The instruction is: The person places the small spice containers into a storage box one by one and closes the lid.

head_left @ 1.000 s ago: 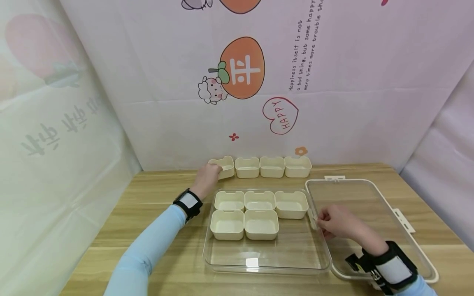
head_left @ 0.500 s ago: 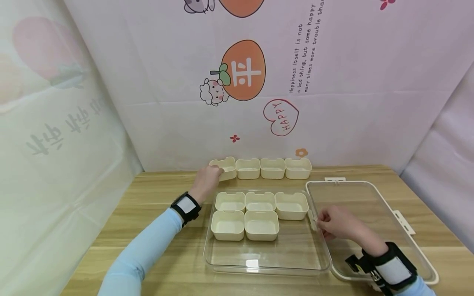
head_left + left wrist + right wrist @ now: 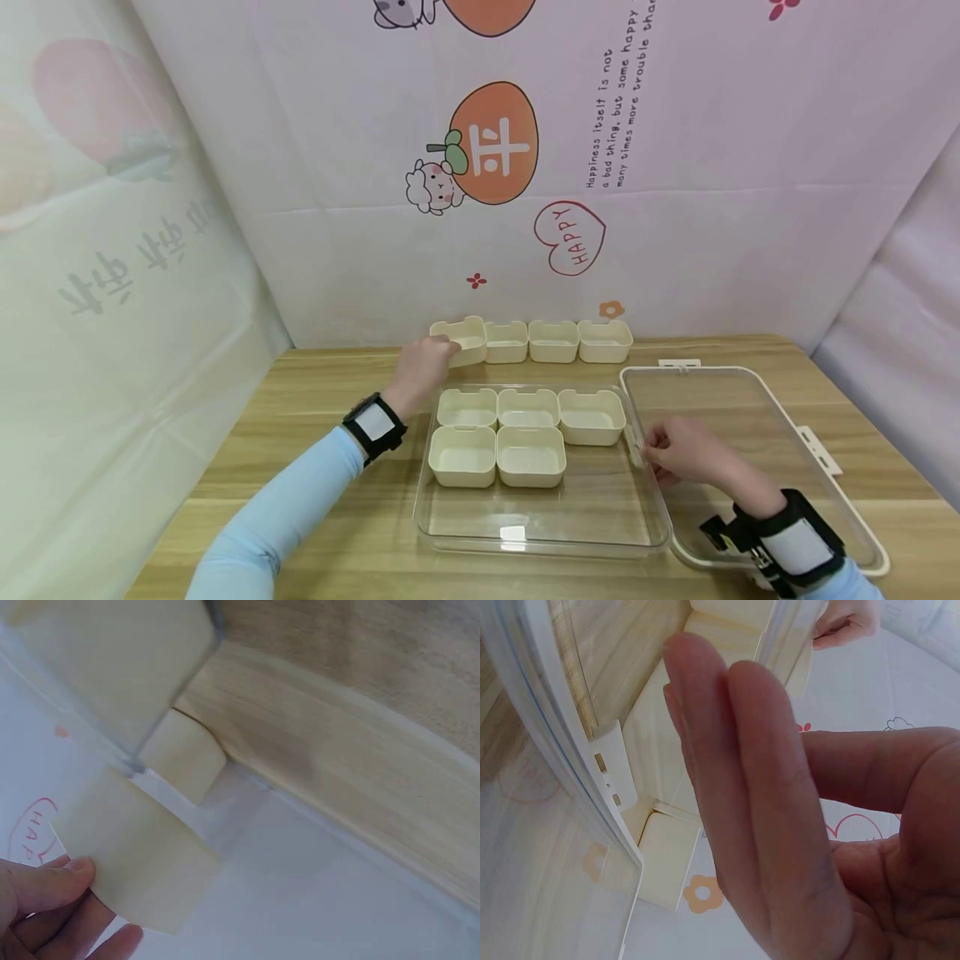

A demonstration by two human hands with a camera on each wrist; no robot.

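My left hand (image 3: 420,368) pinches the near left wall of a small cream bin (image 3: 470,337), which is lifted and slightly tilted at the left end of the back row. In the left wrist view, thumb and fingers grip the rim of that bin (image 3: 146,859). A clear tray (image 3: 540,521) lies in front, with several cream bins (image 3: 530,457) set in two rows inside it. My right hand (image 3: 690,450) is at the tray's right edge, near a white clip (image 3: 633,444). In the right wrist view its fingers (image 3: 776,787) are nearly straight, with nothing visibly held.
Three cream bins (image 3: 553,342) stand against the printed backdrop (image 3: 360,275). A clear lid (image 3: 750,433) with a white rim and clips lies on the wooden table (image 3: 315,400), right of the tray and under the right forearm.
The left hand has moved the pinched bin slightly up and to the right, so it now overlaps its neighbour in the head view. The right hand has stayed in place.
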